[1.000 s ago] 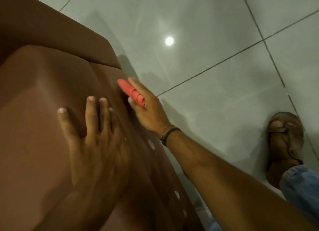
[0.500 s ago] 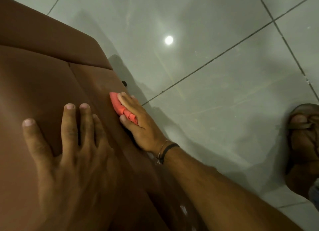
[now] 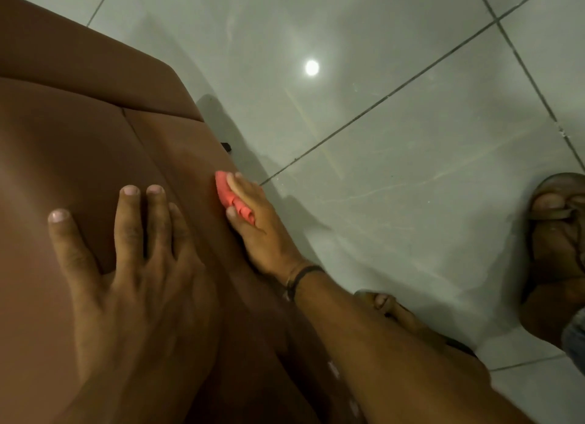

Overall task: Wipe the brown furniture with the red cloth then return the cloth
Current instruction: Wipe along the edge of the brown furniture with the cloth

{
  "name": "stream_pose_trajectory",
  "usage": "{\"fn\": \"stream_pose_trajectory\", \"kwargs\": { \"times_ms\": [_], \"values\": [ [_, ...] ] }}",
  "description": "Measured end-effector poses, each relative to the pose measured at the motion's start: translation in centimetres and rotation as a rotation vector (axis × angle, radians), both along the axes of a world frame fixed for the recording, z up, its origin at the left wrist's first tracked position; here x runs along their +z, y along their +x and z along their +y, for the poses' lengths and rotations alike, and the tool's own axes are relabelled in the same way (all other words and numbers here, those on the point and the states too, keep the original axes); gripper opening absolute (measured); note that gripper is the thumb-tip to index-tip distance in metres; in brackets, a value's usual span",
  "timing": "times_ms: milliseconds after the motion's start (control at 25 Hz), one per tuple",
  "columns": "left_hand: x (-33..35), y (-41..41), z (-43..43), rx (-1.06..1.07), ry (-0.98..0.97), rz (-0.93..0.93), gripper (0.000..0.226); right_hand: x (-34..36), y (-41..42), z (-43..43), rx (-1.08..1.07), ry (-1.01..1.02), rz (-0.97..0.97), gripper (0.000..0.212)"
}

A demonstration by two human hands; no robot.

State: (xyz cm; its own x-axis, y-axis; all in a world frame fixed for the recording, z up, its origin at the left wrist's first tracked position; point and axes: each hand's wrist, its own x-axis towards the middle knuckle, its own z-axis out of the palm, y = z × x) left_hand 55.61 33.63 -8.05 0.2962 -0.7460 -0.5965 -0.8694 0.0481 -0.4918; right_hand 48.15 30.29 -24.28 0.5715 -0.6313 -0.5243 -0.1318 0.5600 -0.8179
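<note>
The brown furniture (image 3: 79, 145), smooth and leather-like, fills the left half of the view. My left hand (image 3: 133, 271) lies flat on its top surface with the fingers spread and nothing in it. My right hand (image 3: 262, 233) presses the folded red cloth (image 3: 229, 197) against the furniture's right side face, just below the top edge. Fingers cover part of the cloth. A dark band sits on my right wrist.
Glossy grey floor tiles (image 3: 380, 107) with dark grout lines spread to the right, reflecting a ceiling light (image 3: 311, 67). My sandalled feet stand on the floor at the right (image 3: 557, 249) and near the furniture under my forearm (image 3: 389, 306).
My right hand has slid the red cloth down along the furniture's side face, toward me. My left hand stays flat on the top.
</note>
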Motion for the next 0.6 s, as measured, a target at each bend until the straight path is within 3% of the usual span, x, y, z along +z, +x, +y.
{"fn": "stream_pose_trajectory", "kwargs": {
  "times_ms": [80,200,320,440,600],
  "values": [
    [-0.1,-0.1,0.2,0.0,0.006,-0.012,0.082,1.8,0.0,-0.2,0.03,-0.094,0.009,0.063],
    [-0.5,0.4,0.4,0.032,0.012,-0.002,0.087,3.7,5.2,-7.1,0.093,-0.251,-0.067,0.06],
    [0.6,-0.9,-0.4,0.036,-0.056,0.0,0.076,0.8,7.2,-9.0,-0.017,-0.054,-0.118,0.057],
    [2.1,-2.6,-1.0,-0.017,-0.108,-0.025,0.071,-0.1,2.1,-3.0,-0.064,0.1,-0.031,0.06],
    [2.6,-3.9,0.4,-0.025,-0.047,-0.032,0.071,3.5,0.1,-0.3,0.009,-0.091,-0.031,0.061]
  ]
}}
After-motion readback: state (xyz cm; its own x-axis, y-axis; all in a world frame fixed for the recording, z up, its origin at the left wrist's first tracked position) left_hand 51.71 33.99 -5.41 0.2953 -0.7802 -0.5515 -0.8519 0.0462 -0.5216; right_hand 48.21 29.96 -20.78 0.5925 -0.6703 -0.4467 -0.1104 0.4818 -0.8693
